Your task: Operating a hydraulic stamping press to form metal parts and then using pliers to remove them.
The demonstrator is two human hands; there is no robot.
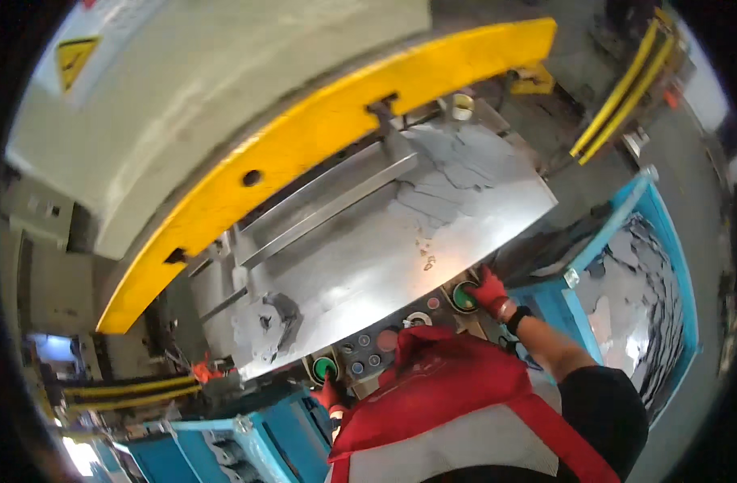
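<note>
My right hand (489, 293), in a red glove, is at a round green push button (465, 297) in a dark ring, its fingers apart around the button's edge. Farther left, my left hand (330, 394), also red-gloved, reaches a second green push button (325, 369) with a finger over its lower part. Neither hand holds anything that I can see. Between them lies a dark control panel (368, 348) with several small round knobs and a red button (387, 340). My red apron (441, 386) covers part of the panel. Whether either button is pressed down, I cannot tell.
Beyond the panel is a shiny metal table (344, 282) with dark scraps on it. A yellow machine beam (320, 121) crosses above it, with a metal bar (332, 213) below. A blue bin (687, 298) of sheet pieces stands right; blue containers (276, 435) stand lower left.
</note>
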